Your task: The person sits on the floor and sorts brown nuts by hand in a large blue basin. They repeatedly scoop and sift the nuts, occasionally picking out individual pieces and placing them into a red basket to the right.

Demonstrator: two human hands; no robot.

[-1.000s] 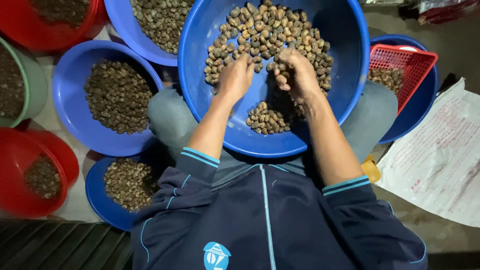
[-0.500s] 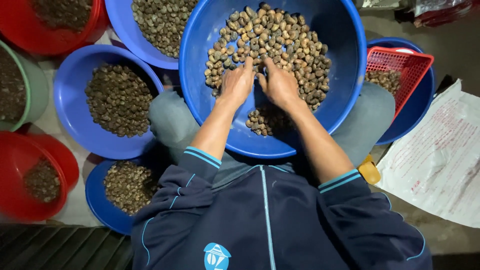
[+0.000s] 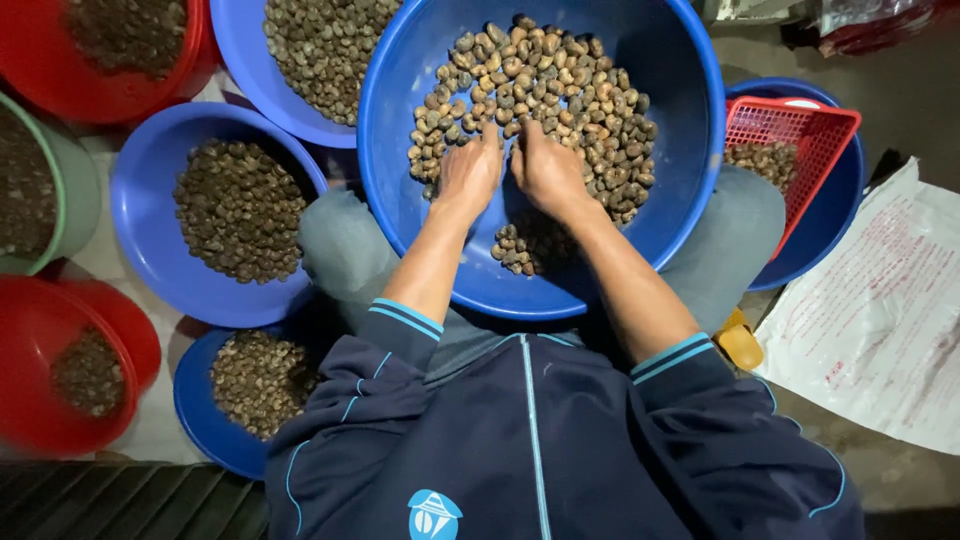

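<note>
A large blue basin (image 3: 680, 190) rests on my lap, holding a heap of brownish-grey nuts (image 3: 560, 85) at its far side and a small cluster of nuts (image 3: 520, 250) near me. My left hand (image 3: 468, 172) and my right hand (image 3: 548, 172) lie palm down side by side in the basin, fingertips touching the near edge of the heap. The fingers are spread over the nuts; whether any nut is gripped under them is hidden.
Blue bowls of smaller nuts stand to the left (image 3: 150, 260), far left-centre (image 3: 250, 70) and near my left knee (image 3: 195, 420). Red tubs (image 3: 30, 330) and a green tub (image 3: 80, 190) line the left side. A red mesh basket (image 3: 830, 150) sits in a blue bowl at right, beside a printed white sack (image 3: 880, 310).
My right hand has moved left from the heap's right part and now sits close beside my left hand. Both hands have slid slightly toward the heap's near edge.
</note>
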